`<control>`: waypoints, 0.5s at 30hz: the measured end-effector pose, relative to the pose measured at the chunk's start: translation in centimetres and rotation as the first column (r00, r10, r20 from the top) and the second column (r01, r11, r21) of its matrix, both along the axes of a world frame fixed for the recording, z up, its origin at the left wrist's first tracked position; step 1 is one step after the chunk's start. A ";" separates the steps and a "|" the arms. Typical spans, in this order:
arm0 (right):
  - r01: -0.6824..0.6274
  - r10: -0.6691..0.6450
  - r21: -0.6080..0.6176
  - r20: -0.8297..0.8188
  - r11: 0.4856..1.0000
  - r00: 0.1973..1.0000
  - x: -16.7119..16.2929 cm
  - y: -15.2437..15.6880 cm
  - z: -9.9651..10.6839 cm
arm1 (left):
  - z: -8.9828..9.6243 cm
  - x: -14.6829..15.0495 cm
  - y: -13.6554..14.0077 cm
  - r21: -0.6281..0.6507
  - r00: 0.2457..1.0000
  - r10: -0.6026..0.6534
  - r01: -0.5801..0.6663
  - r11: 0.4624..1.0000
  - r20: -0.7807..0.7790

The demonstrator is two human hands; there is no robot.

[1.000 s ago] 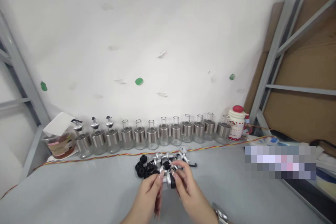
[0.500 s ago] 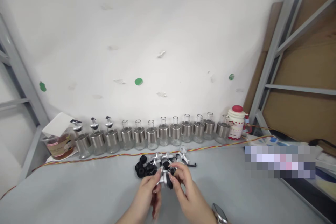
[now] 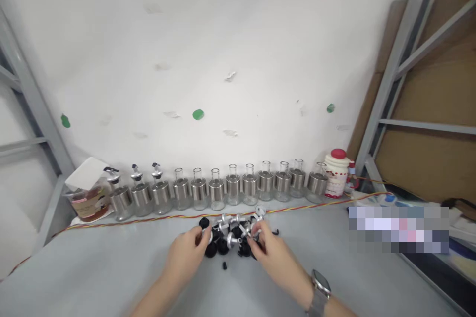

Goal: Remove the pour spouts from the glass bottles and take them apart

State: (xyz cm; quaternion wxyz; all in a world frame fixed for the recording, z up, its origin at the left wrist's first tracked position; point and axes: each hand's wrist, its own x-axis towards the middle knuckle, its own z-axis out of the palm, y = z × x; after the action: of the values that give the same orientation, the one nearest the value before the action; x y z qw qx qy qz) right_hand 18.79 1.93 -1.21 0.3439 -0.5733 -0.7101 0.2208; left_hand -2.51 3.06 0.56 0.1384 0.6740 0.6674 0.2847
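Observation:
A heap of loose silver pourer tops (image 3: 232, 240) and black rubber stoppers (image 3: 222, 246) lies on the grey table in front of me. At the heap's left edge is my left hand (image 3: 188, 252), its thumb and fingers curled together; a bit of silver shows by the fingertips, but what they hold is mostly hidden. My right hand (image 3: 273, 252), with a watch (image 3: 321, 282) on the wrist, pinches a silver pourer top (image 3: 245, 231) on the right side of the heap. A small black piece (image 3: 224, 265) lies just in front of the heap.
Behind the heap stands a row of steel-banded glass bottles (image 3: 216, 190); the three leftmost carry pourers (image 3: 156, 173). A twisted red-yellow wire (image 3: 163, 219) runs before them. A lidded tub (image 3: 89, 205) is left, a red-capped white jar (image 3: 335, 178) right.
My hands have moved apart from the middle, left hand leftward and right hand slightly right. The silver and black pourer they held together is now down in the heap.

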 end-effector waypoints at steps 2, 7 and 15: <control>-0.067 0.070 -0.046 0.070 0.997 0.995 -0.1 -0.3 -0.2 | 0.0 -0.2 0.1 -0.015 0.998 -0.001 0.000 1.000 -0.066; -0.262 0.275 -0.111 0.124 0.959 0.953 -0.9 -1.7 0.1 | 0.4 0.1 -0.2 -0.067 0.985 -0.167 0.164 0.984 -0.052; -0.256 0.256 -0.014 0.128 0.966 0.958 -1.0 -1.6 0.6 | 0.7 0.7 -1.6 -0.197 0.910 -0.415 0.405 0.893 -0.008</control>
State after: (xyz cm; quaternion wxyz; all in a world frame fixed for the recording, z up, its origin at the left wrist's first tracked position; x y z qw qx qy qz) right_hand 17.82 0.35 -0.58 0.2667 -0.4892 -0.7993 0.2251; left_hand -1.81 1.45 1.27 0.2425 0.7901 0.5378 0.1668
